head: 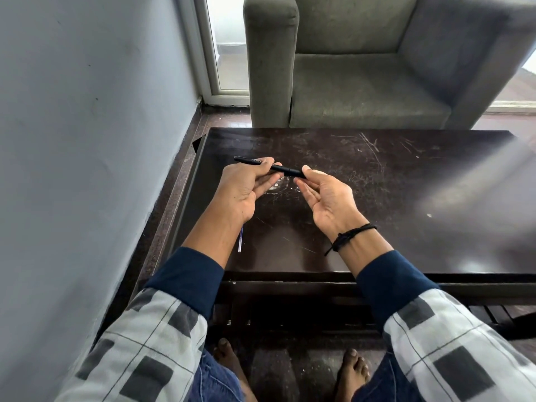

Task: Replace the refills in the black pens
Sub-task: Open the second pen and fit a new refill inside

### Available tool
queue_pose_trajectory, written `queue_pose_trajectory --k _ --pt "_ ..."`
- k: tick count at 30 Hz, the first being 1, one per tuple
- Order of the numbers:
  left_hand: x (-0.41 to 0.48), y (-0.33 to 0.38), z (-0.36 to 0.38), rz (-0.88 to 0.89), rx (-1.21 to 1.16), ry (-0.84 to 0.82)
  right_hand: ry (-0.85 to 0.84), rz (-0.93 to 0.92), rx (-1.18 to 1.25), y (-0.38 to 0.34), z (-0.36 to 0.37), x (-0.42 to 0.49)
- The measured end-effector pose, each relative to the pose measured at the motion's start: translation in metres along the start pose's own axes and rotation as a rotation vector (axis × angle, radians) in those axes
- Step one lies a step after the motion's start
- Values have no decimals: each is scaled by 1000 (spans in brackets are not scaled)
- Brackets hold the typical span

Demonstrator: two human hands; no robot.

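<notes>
Together, left hand (243, 188) and right hand (326, 200) hold one black pen (285, 170).

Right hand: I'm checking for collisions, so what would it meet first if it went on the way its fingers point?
The black pen, already at its fingertips; beyond that, probably the left hand, though depth is unclear.

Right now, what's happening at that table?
A seated person holds a black pen roughly level above the dark table, one hand at each end. The left hand grips the clip end. The right hand pinches the other end between thumb and fingertips. The pen looks to be in one piece, not yet opened. A thin refill lies on the table by the left wrist.
</notes>
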State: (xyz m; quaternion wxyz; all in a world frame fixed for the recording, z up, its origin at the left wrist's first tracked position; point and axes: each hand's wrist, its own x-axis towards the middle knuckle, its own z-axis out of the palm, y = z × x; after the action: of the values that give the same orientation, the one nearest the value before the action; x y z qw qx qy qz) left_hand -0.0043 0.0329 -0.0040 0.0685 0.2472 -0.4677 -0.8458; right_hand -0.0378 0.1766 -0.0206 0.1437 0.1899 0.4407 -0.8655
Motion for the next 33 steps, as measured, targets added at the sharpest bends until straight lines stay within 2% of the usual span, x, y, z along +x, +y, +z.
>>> queue_pose_trajectory --k 9,14,20,33 --pt "0 -2 -1 88 -37 110 -15 -27 39 1 0 0" --pt "2 -7 1 159 232 135 4 -58 28 2 0 -3" --pt "10 -10 0 234 410 106 52 -112 8 -2 -3 -1" --pt "15 -20 -5 209 289 144 64 -217 -31 5 0 -6"
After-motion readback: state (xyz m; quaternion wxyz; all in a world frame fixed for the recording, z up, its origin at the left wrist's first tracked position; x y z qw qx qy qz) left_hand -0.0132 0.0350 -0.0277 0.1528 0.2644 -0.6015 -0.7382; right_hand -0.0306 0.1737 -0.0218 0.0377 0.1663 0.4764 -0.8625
